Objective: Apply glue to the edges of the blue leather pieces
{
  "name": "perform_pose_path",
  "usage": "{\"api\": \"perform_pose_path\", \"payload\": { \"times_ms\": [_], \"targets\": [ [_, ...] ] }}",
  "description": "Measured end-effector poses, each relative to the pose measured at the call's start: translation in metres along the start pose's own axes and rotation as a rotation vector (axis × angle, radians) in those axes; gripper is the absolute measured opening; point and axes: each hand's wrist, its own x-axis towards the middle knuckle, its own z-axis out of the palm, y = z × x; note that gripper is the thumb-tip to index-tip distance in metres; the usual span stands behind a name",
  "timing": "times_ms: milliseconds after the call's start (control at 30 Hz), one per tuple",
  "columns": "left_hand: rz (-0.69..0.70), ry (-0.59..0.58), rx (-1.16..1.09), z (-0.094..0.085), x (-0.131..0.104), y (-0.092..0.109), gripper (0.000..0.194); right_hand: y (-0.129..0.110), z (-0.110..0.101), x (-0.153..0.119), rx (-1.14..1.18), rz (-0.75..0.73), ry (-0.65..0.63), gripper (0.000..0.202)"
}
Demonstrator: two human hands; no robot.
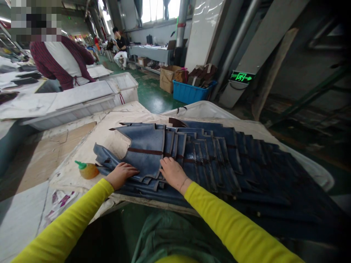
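Note:
A blue leather-like sheet [148,140] with dark edges and a brown stripe lies uppermost at the left end of an overlapping stack. Its cut-out shows pale cloth beneath. My left hand [122,174] rests on the sheet's near-left part, fingers extended and lying over it. At its right edge, where the stripe ends, my right hand [173,173] lies palm down, fingers slightly bent and thumb apart. Both hands touch the material; neither visibly grips it. More blue pieces [203,157] fan out in steps to the right. A squeeze bottle [87,170] with a green cap stands left of my left hand.
Pale cloth [76,146] covers the table under the stack. White plastic bins [124,86] stand beyond it, at the left. A blue crate [192,91] and a cardboard box [166,78] sit on the green floor. One person [63,60] stands at far left; another [120,47] sits farther back.

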Motion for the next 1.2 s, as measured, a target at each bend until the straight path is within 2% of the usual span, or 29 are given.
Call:
{"api": "perform_pose_path", "payload": {
  "times_ms": [67,133,233,300,333,400,467,533,600,667,800,867,933,1000,1067,1133,1200],
  "targets": [
    [-0.012,0.03,-0.032,0.001,-0.001,0.0,0.058,-0.001,0.002,0.0,0.035,-0.112,0.004,0.021],
    [-0.02,0.101,-0.092,-0.001,-0.009,0.0,0.058,-0.002,0.005,-0.001,0.059,-0.143,-0.051,0.024],
    [-0.092,0.315,-0.261,-0.001,-0.036,0.0,0.048,-0.003,0.009,-0.002,0.064,-0.117,-0.081,0.027],
    [-0.31,0.576,-0.391,0.005,-0.064,-0.002,0.033,-0.003,0.013,-0.003,0.076,-0.122,-0.062,0.027],
    [-0.477,0.727,-0.449,0.01,-0.079,-0.004,0.028,-0.002,0.014,-0.004,0.087,-0.129,-0.049,0.028],
    [-0.837,0.997,-0.526,0.023,-0.109,-0.009,0.031,-0.001,0.017,-0.005,0.11,-0.147,-0.023,0.029],
    [-1.094,1.141,-0.563,0.035,-0.133,-0.018,0.046,0.001,0.017,-0.007,0.132,-0.163,-0.012,0.03],
    [-1.199,1.152,-0.592,0.042,-0.145,-0.03,0.064,0.001,0.014,-0.01,0.152,-0.164,-0.019,0.031],
    [-1.218,1.116,-0.628,0.043,-0.142,-0.044,0.078,-0.001,0.008,-0.016,0.175,-0.147,-0.024,0.031],
    [-1.217,1.086,-0.65,0.04,-0.13,-0.06,0.082,-0.004,0.0,-0.024,0.208,-0.125,0.004,0.03],
    [-1.312,1.051,-0.784,0.039,-0.099,-0.083,0.074,-0.008,-0.016,-0.044,0.318,-0.109,0.107,0.03],
    [-1.355,1.05,-0.849,0.04,-0.092,-0.087,0.067,-0.009,-0.022,-0.055,0.384,-0.1,0.14,0.03],
    [-1.353,1.097,-0.887,0.039,-0.093,-0.086,0.062,-0.007,-0.027,-0.064,0.461,-0.087,0.159,0.03],
    [-1.325,1.171,-0.939,0.031,-0.098,-0.077,0.059,-0.006,-0.031,-0.073,0.564,-0.075,0.165,0.028],
    [-1.227,1.268,-1.014,0.015,-0.104,-0.059,0.056,-0.008,-0.035,-0.079,0.701,-0.059,0.155,0.025],
    [-1.033,1.342,-1.112,-0.008,-0.106,-0.031,0.055,-0.013,-0.038,-0.083,0.898,-0.025,0.107,0.024],
    [-0.807,1.275,-1.225,-0.03,-0.101,0.005,0.056,-0.023,-0.038,-0.084,1.182,0.041,0.005,0.03]
  ]
}}
